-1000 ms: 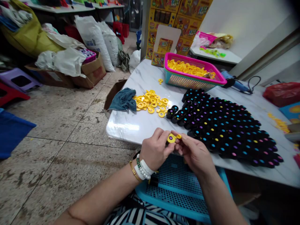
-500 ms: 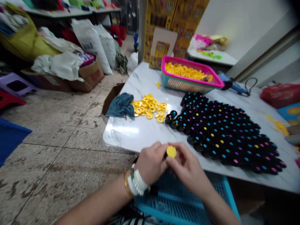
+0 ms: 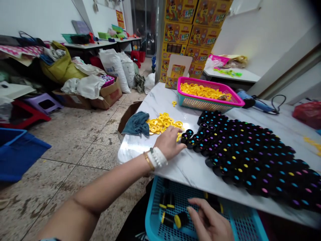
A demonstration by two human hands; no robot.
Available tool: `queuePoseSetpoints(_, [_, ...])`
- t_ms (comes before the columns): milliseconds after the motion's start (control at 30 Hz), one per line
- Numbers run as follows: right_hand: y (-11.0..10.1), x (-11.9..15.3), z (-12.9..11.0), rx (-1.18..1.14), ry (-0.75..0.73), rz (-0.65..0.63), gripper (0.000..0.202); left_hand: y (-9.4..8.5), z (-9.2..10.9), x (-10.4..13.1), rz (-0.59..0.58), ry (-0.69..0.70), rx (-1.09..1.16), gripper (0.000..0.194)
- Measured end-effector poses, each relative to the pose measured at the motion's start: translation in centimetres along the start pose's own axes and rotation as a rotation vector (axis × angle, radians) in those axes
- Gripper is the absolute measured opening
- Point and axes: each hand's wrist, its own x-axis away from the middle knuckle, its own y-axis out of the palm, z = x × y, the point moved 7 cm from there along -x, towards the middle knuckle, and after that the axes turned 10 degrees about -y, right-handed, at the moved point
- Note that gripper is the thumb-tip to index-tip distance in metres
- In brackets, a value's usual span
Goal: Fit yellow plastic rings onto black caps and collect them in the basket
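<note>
My left hand (image 3: 169, 142) reaches across the table with its thumb spread from its fingers. Its fingertips are at the edge of a pile of yellow plastic rings (image 3: 164, 121), and its thumb points toward the nearest black cups (image 3: 185, 137). Below the table edge, my right hand (image 3: 212, 221) hangs over a blue plastic basket (image 3: 150, 214), thumb and forefinger apart and nothing between them. Just left of it, a black cylinder with a yellow cap (image 3: 178, 221) lies in the basket among several similar ones.
Rows of black cups with coloured dots (image 3: 250, 160) cover the table's right side. A pink-rimmed basket (image 3: 210, 103) of yellow parts stands behind them. A dark teal cloth (image 3: 136, 124) lies at the left edge. Stacked yellow boxes (image 3: 190, 36) rise at the back.
Both hands held a yellow-capped piece together; now they are apart. My left hand has moved forward to the yellow rings, my right hand down over the basket, with the capped piece let go. The view has tilted up.
</note>
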Motion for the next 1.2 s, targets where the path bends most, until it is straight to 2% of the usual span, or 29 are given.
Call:
queuePoseSetpoints(100, [-0.8,-3.3,-3.3,-0.039,-0.205,-0.014,0.015,1.5,-0.3,-2.8,-0.006,-0.029,-0.005,0.04])
queuePoseSetpoints(200, [-1.7,-6.3,-5.7,-0.016,-0.361,0.021,0.013,1.7,-0.2,-2.8,-0.009,-0.013,0.028,0.026])
queuePoseSetpoints(267, [-1.9,-8.3,-6.2,0.031,-0.38,0.047,0.014,0.4,-0.3,-1.8,0.029,0.004,0.046,0.021])
queuePoseSetpoints(400, [-0.5,-13.2,-5.3,0.23,-0.302,0.012,0.029,-4.1,-1.2,1.5,0.154,0.041,0.033,0.021])
queuePoseSetpoints(467, [1.0,-15.7,-4.1,0.402,-0.194,-0.097,0.043,-5.8,-2.0,3.2,0.168,0.034,0.004,0.021])
queuePoseSetpoints(567, [3.3,-17.5,-2.9,0.578,-0.099,-0.29,0.05,-6.7,-3.3,5.2,0.15,-0.018,-0.035,0.021])
queuePoseSetpoints(667, [4.1,-16.3,-3.9,0.646,-0.163,-0.328,0.043,-6.1,-4.2,6.6,0.135,-0.043,-0.027,0.021])
queuePoseSetpoints(767, [3.2,-13.4,-5.6,0.659,-0.291,-0.247,0.044,-5.3,-4.8,7.4,0.136,-0.047,0.026,0.034])
queuePoseSetpoints(833, [2.6,-11.7,-6.2,0.614,-0.381,-0.184,0.055,-5.0,-5.1,7.7,0.145,-0.046,0.051,0.044])
queuePoseSetpoints(933, [2.9,-9.7,-6.1,0.481,-0.544,-0.193,0.065,-4.7,-5.1,8.0,0.137,-0.031,0.068,0.036])
queuePoseSetpoints(1033, [2.9,-8.2,-5.6,0.315,-0.655,-0.137,0.049,-4.0,-4.5,8.2,0.08,-0.02,0.109,0.028])
queuePoseSetpoints(1100, [2.1,-7.7,-5.2,0.128,-0.632,-0.079,0.044,-3.3,-3.8,8.4,0.035,-0.002,0.143,0.028])
queuePoseSetpoints(1200, [0.4,-8.4,-4.5,-0.147,-0.399,-0.071,0.04,-2.4,-2.6,8.9,-0.018,0.071,0.191,0.027])
